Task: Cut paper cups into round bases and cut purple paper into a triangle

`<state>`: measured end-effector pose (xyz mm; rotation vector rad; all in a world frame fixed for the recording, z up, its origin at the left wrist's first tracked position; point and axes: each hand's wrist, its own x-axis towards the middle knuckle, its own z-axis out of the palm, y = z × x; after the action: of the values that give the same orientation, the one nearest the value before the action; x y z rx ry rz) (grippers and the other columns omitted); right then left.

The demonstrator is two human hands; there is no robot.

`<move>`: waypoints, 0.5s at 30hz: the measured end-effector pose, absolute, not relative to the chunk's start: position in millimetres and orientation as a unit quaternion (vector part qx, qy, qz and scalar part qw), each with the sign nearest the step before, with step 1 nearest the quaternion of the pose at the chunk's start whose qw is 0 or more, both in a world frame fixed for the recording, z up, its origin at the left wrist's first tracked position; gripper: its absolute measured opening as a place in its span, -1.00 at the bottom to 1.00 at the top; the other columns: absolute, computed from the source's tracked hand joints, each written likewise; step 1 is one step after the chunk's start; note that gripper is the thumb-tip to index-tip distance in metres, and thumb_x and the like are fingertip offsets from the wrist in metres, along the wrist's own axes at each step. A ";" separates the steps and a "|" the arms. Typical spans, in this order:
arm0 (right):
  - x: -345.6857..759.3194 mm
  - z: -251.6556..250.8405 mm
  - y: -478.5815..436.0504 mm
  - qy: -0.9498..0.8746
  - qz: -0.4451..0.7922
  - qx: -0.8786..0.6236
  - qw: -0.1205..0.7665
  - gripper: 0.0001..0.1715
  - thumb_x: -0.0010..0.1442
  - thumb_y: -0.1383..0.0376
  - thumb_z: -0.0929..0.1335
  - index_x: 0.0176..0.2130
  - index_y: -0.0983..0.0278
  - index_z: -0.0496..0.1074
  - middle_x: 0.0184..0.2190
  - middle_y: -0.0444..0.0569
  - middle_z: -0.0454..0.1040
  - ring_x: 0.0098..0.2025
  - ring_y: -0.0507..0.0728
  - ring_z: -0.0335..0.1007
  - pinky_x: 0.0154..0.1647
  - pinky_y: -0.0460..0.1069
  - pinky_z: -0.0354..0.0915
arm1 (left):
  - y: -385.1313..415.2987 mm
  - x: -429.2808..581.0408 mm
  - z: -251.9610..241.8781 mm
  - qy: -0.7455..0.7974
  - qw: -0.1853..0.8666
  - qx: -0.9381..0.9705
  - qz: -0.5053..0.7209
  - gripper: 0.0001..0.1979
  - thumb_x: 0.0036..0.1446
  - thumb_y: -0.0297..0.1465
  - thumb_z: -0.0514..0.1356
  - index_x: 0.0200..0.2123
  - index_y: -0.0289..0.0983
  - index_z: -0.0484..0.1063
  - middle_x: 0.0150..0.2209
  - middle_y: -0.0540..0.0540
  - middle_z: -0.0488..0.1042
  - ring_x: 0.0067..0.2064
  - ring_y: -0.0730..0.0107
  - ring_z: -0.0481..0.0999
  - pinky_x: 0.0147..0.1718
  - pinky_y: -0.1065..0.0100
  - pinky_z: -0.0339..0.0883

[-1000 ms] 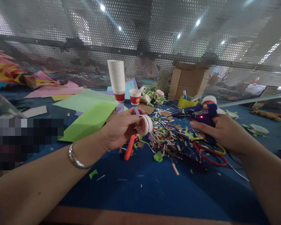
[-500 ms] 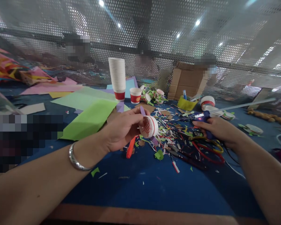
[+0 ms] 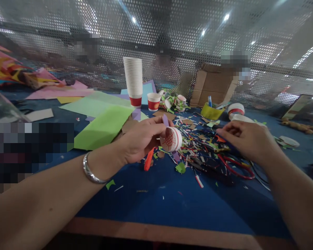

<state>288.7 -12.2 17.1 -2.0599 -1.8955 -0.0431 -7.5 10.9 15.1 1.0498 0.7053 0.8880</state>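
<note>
My left hand (image 3: 141, 139) is closed round a small white paper cup piece with a red rim and red print (image 3: 171, 139), together with a purple paper strip (image 3: 166, 120), held above the blue table (image 3: 172, 205). My right hand (image 3: 246, 139) hovers over the scrap pile with its fingers loosely bent and apart and nothing in them. The glue gun is out of sight, hidden behind that hand or among the scraps. An orange cutter (image 3: 148, 159) lies just under my left hand. Red-handled scissors (image 3: 234, 166) lie below my right hand.
A tall stack of white cups (image 3: 133, 80) and a single red-banded cup (image 3: 154, 101) stand at the back. Green paper sheets (image 3: 104, 126) lie to the left, a cardboard box (image 3: 214, 85) and yellow bowl (image 3: 210, 111) behind. Paper scraps (image 3: 193, 139) litter the middle. Other people sit behind the perforated screen.
My right hand has let go of the blue glue gun and now hovers with nothing in it. My left hand has kept the cup piece and shifted slightly right.
</note>
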 end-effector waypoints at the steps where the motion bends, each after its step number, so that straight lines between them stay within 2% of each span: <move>1: 276.1 16.4 -15.6 -0.695 0.013 -0.697 0.176 -0.55 0.27 -0.09 0.33 -0.28 0.21 0.54 -0.43 -0.03 0.56 -0.44 0.11 0.40 -0.43 -0.01 0.20 | 11.1 -6.9 14.6 0.317 0.717 0.474 0.401 -0.84 -0.12 -0.57 0.19 -0.39 -0.27 0.38 -0.50 0.05 0.35 -0.48 0.49 0.32 -0.42 0.37 0.26; 3: 251.2 13.8 -23.2 -0.768 0.134 -0.590 0.210 -0.58 0.28 -0.06 0.34 -0.30 0.22 0.54 -0.42 -0.07 0.57 -0.42 0.10 0.43 -0.41 -0.02 0.25 | 12.2 -6.1 14.0 0.317 0.718 0.474 0.399 -0.84 -0.12 -0.57 0.20 -0.39 -0.27 0.37 -0.49 0.05 0.37 -0.47 0.48 0.34 -0.40 0.36 0.29; 5: 231.2 10.8 -31.0 -0.797 0.190 -0.537 0.199 -0.67 0.30 0.03 0.35 -0.28 0.21 0.54 -0.39 -0.10 0.56 -0.39 0.09 0.44 -0.39 -0.04 0.29 | 13.8 -5.9 13.6 0.322 0.717 0.474 0.398 -0.82 -0.12 -0.58 0.20 -0.37 -0.26 0.38 -0.48 0.05 0.39 -0.46 0.47 0.36 -0.39 0.35 0.30; 9: 213.8 5.4 -40.4 -0.822 0.223 -0.501 0.153 -0.77 0.30 0.12 0.37 -0.24 0.20 0.55 -0.40 -0.13 0.50 -0.41 0.06 0.41 -0.39 -0.05 0.26 | 16.4 -6.4 12.8 0.329 0.712 0.477 0.396 -0.81 -0.13 -0.59 0.20 -0.38 -0.27 0.39 -0.47 0.05 0.40 -0.46 0.47 0.37 -0.40 0.35 0.31; 15: 208.6 -1.2 -38.8 -0.834 0.203 -0.501 0.112 -0.79 0.28 0.14 0.39 -0.21 0.21 0.56 -0.33 -0.08 0.53 -0.37 0.09 0.41 -0.39 -0.04 0.21 | 16.7 -6.1 10.2 0.332 0.710 0.479 0.396 -0.83 -0.11 -0.58 0.22 -0.38 -0.27 0.39 -0.48 0.06 0.38 -0.49 0.50 0.33 -0.45 0.38 0.25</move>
<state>208.6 -38.8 -1.2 -1.4695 -2.4489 0.5968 -6.1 16.7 10.2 1.0620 0.7372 0.8799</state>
